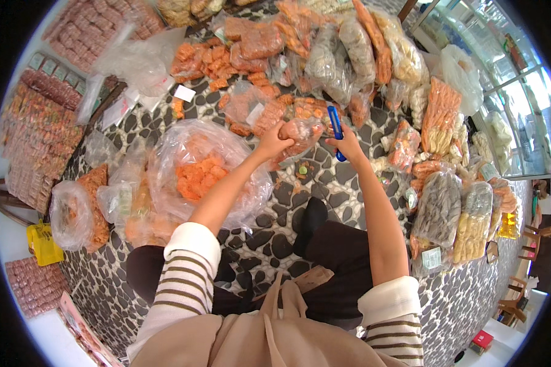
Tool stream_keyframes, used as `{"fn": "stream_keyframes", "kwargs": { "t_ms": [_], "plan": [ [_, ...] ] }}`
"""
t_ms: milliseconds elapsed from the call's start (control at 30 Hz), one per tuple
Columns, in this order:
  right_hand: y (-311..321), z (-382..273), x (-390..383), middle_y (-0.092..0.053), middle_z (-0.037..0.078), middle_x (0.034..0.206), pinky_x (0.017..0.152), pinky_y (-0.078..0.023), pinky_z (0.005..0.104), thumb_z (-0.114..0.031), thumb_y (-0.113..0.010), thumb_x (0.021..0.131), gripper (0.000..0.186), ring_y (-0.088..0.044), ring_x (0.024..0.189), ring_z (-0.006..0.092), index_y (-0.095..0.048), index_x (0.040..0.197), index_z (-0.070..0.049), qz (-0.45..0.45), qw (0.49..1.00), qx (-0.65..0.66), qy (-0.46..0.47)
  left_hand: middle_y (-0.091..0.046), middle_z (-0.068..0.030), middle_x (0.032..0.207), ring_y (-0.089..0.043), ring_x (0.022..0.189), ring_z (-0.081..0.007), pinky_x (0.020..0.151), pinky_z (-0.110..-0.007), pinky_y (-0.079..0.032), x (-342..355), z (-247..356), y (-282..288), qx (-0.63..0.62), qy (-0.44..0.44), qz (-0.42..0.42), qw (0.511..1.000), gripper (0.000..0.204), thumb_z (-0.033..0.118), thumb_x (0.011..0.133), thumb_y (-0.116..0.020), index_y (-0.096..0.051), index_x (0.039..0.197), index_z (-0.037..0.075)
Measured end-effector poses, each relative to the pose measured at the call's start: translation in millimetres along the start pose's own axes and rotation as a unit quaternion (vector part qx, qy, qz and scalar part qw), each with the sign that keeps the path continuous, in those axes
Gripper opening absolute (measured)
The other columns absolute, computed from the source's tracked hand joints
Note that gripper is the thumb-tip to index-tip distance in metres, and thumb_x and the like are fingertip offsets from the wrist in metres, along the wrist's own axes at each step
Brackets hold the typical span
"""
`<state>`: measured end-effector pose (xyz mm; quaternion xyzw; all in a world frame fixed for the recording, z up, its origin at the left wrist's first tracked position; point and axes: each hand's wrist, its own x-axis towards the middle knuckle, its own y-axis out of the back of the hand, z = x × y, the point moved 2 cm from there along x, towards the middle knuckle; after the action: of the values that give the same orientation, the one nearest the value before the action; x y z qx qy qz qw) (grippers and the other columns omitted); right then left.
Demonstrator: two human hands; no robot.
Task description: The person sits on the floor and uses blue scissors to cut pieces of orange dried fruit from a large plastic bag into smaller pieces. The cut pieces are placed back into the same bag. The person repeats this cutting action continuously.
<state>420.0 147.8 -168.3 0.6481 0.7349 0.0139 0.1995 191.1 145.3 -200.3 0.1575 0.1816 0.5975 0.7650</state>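
Clear bag of orange pieces is at twelve o'clock, pinched by the left hand, while the right hand clasps a blue cutter at one o'clock — the step seems to be steadying before a cut, and the next move would call for a careful angle.

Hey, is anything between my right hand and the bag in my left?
Nothing visible but the blue cutter that your right hand holds; the gap to the clear bag in your left hand looks open.
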Motion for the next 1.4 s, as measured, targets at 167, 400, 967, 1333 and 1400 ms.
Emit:
{"fn": "stream_keyframes", "kwargs": {
  "t_ms": [167, 400, 967, 1333, 1400],
  "plan": [
    [-11.4, -85.9, -27.4, -0.056, 0.004, 0.082, 0.054, -0.041, 0.0253, -0.023, -0.075, 0.068, 0.053, -0.051, 0.059, 0.0104, -0.051, 0.111, -0.003, -0.053, 0.992, -0.078, 0.088, -0.048, -0.001, 0.085, -0.045, 0.073, -0.0093, 0.061, -0.023, -0.037, -36.8, 45.0, 57.7, -0.191, 0.086, -0.117, 0.971, 0.065, 0.019, 0.074, -0.055, -0.032, 0.133, 0.005],
    [-33.2, -147.4, -71.3, -0.059, 0.007, 0.069, 0.06, -0.043, 0.0293, -0.03, -0.074, 0.066, 0.039, -0.055, 0.061, 0.0161, -0.064, 0.091, -0.001, -0.055, 0.978, -0.161, 0.12, -0.05, -0.0004, 0.096, -0.048, 0.089, -0.0119, 0.079, -0.027, -0.039, -87.5, 95.9, 110.2, -0.209, 0.075, -0.208, 0.952, 0.046, 0.019, 0.075, -0.052, -0.042, 0.119, 0.008],
    [-92.9, -169.4, -89.6, -0.05, 0.0, 0.052, 0.042, -0.031, 0.0224, -0.02, -0.07, 0.074, 0.022, -0.043, 0.044, 0.0063, -0.058, 0.067, -0.002, -0.038, 0.996, 0.001, 0.085, -0.058, -0.0154, 0.082, -0.055, 0.077, -0.0278, 0.069, -0.035, -0.042, -129.5, 124.8, 114.3, 0.08, -0.137, 0.084, 0.984, 0.037, 0.029, 0.068, -0.072, -0.059, 0.084, -0.002],
    [-31.7, -97.4, -46.1, -0.054, 0.003, 0.069, 0.045, -0.036, 0.022, -0.015, -0.052, 0.083, 0.019, -0.046, 0.055, 0.008, -0.056, 0.096, -0.002, -0.024, 0.985, 0.16, -0.063, -0.061, -0.0083, 0.078, -0.056, 0.068, -0.0137, 0.065, -0.03, -0.043, -126.1, 51.7, 103.8, -0.052, 0.046, 0.023, 0.997, 0.032, 0.027, 0.075, -0.067, -0.062, 0.09, -0.001],
    [-27.4, -51.8, -23.4, -0.058, 0.01, 0.072, 0.05, -0.041, 0.0276, -0.016, -0.053, 0.08, 0.022, -0.053, 0.061, 0.0157, -0.057, 0.094, 0.0, 0.026, 0.997, 0.024, -0.071, -0.062, -0.0078, 0.082, -0.056, 0.071, -0.0127, 0.067, -0.029, -0.043, -120.1, 37.0, 98.3, -0.08, 0.093, 0.027, 0.992, 0.033, 0.028, 0.076, -0.066, -0.063, 0.091, -0.001]
  ]
}}
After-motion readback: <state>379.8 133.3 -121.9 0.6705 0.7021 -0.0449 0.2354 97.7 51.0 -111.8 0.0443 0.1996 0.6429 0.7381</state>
